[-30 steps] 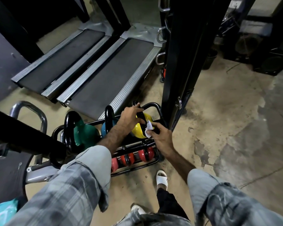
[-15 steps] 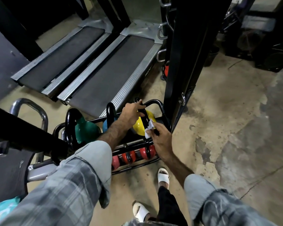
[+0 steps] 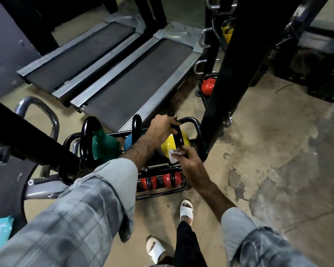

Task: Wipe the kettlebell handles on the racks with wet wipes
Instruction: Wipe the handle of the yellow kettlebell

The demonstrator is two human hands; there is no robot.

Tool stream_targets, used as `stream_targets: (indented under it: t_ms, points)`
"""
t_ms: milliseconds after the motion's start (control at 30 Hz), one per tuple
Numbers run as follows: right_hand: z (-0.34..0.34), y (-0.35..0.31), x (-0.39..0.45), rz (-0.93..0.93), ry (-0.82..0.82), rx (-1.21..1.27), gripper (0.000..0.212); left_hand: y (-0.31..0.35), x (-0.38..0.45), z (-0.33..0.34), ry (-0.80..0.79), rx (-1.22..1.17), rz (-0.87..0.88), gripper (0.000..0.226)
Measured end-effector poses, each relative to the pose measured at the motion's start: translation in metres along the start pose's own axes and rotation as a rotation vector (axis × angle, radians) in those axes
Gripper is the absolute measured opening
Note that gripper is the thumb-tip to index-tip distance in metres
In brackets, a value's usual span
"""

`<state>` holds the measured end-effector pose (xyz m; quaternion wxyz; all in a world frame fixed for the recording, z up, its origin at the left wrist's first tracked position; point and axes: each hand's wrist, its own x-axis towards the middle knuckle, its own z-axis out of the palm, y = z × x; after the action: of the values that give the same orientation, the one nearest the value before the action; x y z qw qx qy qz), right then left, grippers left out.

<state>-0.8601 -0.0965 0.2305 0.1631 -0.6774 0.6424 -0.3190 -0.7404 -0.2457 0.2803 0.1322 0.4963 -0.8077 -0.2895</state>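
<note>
Concrete floor [image 3: 268, 151], stained, fills the right of frame; two treadmills [image 3: 123, 74] upper left. Low black rack [image 3: 199, 135], centre: green kettlebell [image 3: 104, 145], blue, yellow kettlebell [image 3: 174, 145] on top; red ones below. My left hand [image 3: 162, 128] grips the yellow one's black handle [image 3: 178, 133], judged heavy, rigid, slick. My right hand [image 3: 189, 160] pinches the wet wipe [image 3: 173, 155], limp, against that handle's lower leg.

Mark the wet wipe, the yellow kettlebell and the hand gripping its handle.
wet wipe [image 3: 173, 154], head view, on its white crumpled middle.
yellow kettlebell [image 3: 169, 145], head view, on its yellow body.
left hand [image 3: 162, 126], head view, on the back of the hand.
</note>
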Motion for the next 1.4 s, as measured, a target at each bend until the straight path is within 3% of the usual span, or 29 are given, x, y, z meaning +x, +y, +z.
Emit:
stream_targets:
  t_ms: [67,133,233,433,567,833,933,1033,1167,1267,1400]
  points:
    - [-0.009,0.002,0.005,-0.062,-0.095,-0.013,0.032,-0.003,0.001,-0.001,-0.001,-0.007,0.003,0.043]
    - [-0.024,0.002,0.017,-0.194,-0.072,-0.045,0.025,-0.006,0.002,0.0,0.02,-0.024,0.004,0.038]
    - [-0.033,0.013,0.043,-0.532,-0.031,-0.315,0.023,-0.01,0.003,0.001,0.049,-0.045,0.005,0.032]
    - [-0.031,0.03,0.042,-0.986,-0.344,-0.717,0.025,-0.012,0.002,-0.005,0.074,-0.064,0.01,0.028]
    - [-0.035,0.021,0.055,-1.126,-0.377,-0.909,0.017,-0.014,-0.003,-0.007,0.065,-0.072,0.015,0.032]
    - [-0.033,0.007,0.057,-1.179,-0.446,-1.022,0.015,-0.019,-0.003,-0.003,0.079,-0.091,0.034,0.041]
    - [-0.037,0.005,0.077,-1.11,-0.303,-0.866,0.021,-0.02,-0.003,-0.001,0.118,-0.103,0.033,0.044]
    - [-0.035,0.011,0.079,-1.046,-0.201,-0.76,0.012,-0.018,-0.007,0.003,0.133,-0.135,0.017,0.043]
    - [-0.033,0.03,0.061,-1.105,-0.279,-0.733,0.02,-0.01,-0.008,0.001,0.147,-0.128,0.014,0.037]
    - [-0.036,0.025,0.068,-0.867,-0.132,-0.461,0.016,-0.011,-0.01,0.003,0.155,-0.169,-0.006,0.036]
    - [-0.032,0.024,0.081,-0.351,0.065,-0.045,0.009,-0.01,-0.015,0.016,0.258,-0.4,-0.054,0.035]
